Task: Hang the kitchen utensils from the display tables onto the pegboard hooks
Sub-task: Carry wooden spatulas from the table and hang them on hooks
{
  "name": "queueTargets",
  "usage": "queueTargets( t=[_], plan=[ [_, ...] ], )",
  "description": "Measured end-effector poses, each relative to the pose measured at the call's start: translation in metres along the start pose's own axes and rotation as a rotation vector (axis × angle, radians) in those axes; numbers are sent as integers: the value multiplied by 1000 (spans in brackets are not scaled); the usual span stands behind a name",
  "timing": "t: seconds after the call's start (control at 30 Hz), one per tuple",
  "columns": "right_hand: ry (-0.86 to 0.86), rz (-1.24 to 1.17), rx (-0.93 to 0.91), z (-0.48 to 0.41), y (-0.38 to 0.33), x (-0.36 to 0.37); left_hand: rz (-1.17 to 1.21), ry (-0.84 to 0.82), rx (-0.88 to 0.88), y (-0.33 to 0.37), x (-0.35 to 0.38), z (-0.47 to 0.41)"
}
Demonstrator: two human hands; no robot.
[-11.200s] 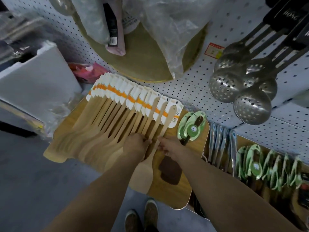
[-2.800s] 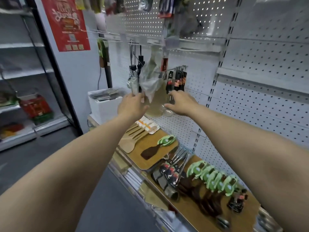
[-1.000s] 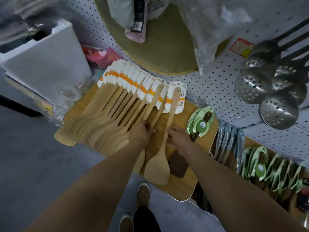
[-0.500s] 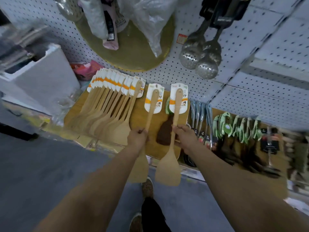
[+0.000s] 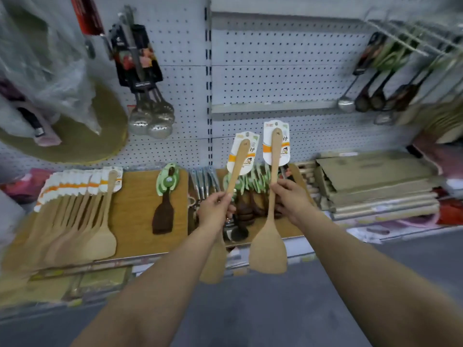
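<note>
My left hand (image 5: 215,210) is closed around the handle of the left wooden spatula (image 5: 236,169), gripping it at about mid-length. My right hand (image 5: 292,199) is closed around the handle of the right wooden spatula (image 5: 268,249) in the same manner.

Both spatulas are off the display table (image 5: 135,196), held above its front edge.
- Orientation: near upright, blade down, carded handle end up.
- Left spatula: it leans slightly to the right. Its blade hangs below my wrist, past the table's front edge, partly hidden by my forearm.
- Right spatula: it stands just to the right of the left one and apart from it. Its card end is higher, and its blade hangs in full view past the table's front edge.
- Both card ends stand in front of the pegboard (image 5: 275,71), which rises behind the table.

On the table's left end lies a fanned row of wooden spatulas (image 5: 82,221), cards toward the pegboard. Beside that row, toward the table's middle, lies one dark spatula (image 5: 165,204) with a green card. Above the table's left part hang slotted ladles (image 5: 150,116). Above its far right end, dark utensils (image 5: 375,96) hang from long hooks (image 5: 406,38).
</note>
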State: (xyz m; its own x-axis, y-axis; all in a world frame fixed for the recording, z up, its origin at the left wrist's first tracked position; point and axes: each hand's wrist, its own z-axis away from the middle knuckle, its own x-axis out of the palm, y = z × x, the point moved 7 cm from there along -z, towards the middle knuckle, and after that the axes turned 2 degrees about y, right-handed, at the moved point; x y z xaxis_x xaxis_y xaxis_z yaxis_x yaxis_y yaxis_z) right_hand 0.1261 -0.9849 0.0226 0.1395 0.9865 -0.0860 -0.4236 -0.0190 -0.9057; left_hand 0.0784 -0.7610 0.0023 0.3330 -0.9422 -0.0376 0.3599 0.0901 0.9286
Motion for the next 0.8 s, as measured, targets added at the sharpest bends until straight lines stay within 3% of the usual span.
queueTargets(
  t=[0.4, 0.8],
  plan=[
    [222, -214, -158, -16, -81, -356, 133, -283, 90, 69, 356, 82],
    [390, -288, -223, -77, -126, -573, 144, -504, 140, 104, 586, 120]
  ],
)
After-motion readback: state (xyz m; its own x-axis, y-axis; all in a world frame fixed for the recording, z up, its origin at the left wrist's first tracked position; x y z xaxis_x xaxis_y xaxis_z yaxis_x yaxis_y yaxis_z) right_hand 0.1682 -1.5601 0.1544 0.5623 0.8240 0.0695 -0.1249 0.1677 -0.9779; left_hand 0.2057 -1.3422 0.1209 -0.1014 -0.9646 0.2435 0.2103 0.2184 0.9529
